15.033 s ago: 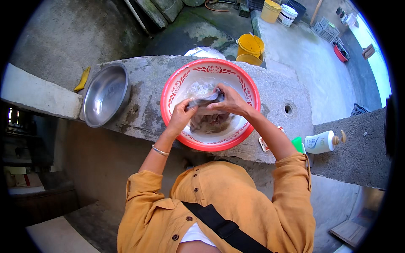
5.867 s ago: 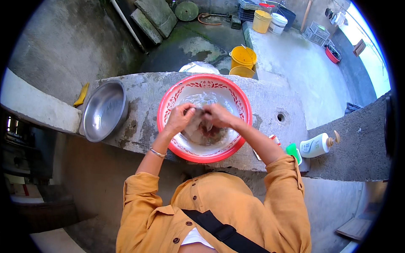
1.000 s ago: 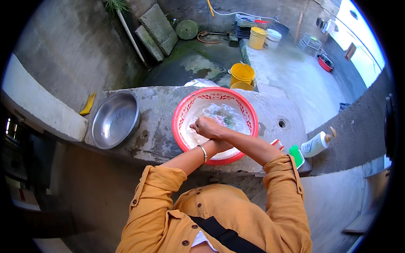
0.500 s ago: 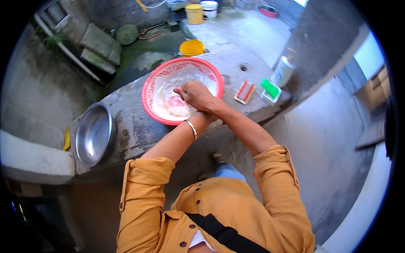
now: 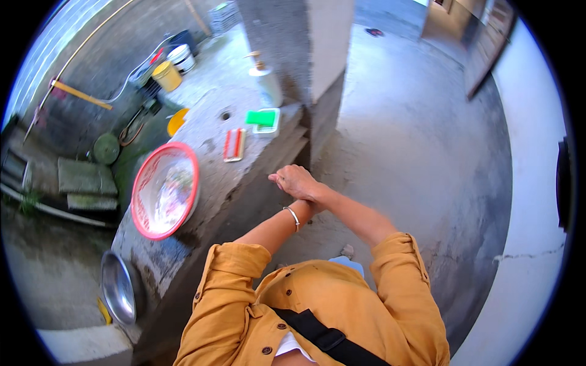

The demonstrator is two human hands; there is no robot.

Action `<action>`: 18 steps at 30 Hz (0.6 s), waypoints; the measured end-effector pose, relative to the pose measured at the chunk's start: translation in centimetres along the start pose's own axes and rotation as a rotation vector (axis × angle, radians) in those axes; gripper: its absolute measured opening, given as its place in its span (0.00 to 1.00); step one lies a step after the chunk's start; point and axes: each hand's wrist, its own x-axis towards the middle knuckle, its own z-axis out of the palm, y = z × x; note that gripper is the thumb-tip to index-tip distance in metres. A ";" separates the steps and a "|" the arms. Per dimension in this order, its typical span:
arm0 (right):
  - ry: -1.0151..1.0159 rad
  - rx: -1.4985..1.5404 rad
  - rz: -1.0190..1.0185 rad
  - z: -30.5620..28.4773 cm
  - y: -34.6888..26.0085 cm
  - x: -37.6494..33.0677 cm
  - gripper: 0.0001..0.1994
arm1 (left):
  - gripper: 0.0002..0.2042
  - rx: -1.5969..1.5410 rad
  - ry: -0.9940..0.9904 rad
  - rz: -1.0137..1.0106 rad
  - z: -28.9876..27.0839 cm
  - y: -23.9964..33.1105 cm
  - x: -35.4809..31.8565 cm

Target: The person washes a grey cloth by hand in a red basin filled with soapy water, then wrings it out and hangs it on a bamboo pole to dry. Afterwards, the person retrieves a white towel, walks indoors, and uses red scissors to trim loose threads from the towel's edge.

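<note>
My right hand (image 5: 295, 182) is curled, fingers tucked down out of sight and the thumb side toward the left. It lies over my crossed left hand (image 5: 314, 206), of which only a little by the wrist shows; its fingers are hidden under the right hand and forearm. A silver bangle (image 5: 293, 218) circles my left wrist. Both hands are in front of the concrete ledge, off to the right of a red-rimmed basin (image 5: 196, 183). The basin is white inside with a red pattern and holds cloudy, shiny water.
On the ledge (image 5: 210, 198) sit a red-and-white brush (image 5: 234, 145), a green block (image 5: 260, 118) on a white dish (image 5: 274, 128) and a pump bottle (image 5: 267, 84). A metal basin (image 5: 119, 288) stands at the lower left. Beyond are buckets (image 5: 166, 75). A concrete pillar (image 5: 326, 55) rises behind.
My view has swung right, so the basin and ledge now appear farther left. My crossed hands have come away from over the basin to beside the ledge.
</note>
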 end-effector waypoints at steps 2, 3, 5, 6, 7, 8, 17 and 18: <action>0.022 0.019 0.111 -3.0 3.3 -3.2 0.22 | 0.08 0.034 -0.097 0.051 3.0 2.7 3.7; 0.046 0.048 0.207 -4.6 5.3 -5.0 0.22 | 0.08 0.049 -0.144 0.088 4.5 4.3 5.9; 0.107 0.111 0.251 -7.5 8.9 -8.0 0.22 | 0.08 0.106 -0.218 0.172 7.1 7.4 9.6; 0.137 0.130 0.275 -9.0 10.7 -9.6 0.22 | 0.08 0.139 -0.246 0.234 8.2 9.6 11.6; 0.286 0.161 0.259 -9.8 12.5 -11.0 0.22 | 0.08 0.196 -0.288 0.302 9.2 11.7 13.4; 0.320 0.290 0.370 -10.8 14.0 -12.6 0.21 | 0.08 0.250 -0.338 0.377 9.8 13.2 14.8; 0.758 1.060 0.708 -17.4 27.1 -28.5 0.14 | 0.13 0.190 0.092 1.187 2.9 23.4 20.2; 0.775 0.975 0.717 -17.2 28.4 -29.6 0.14 | 0.15 0.133 0.153 1.101 2.4 23.5 20.9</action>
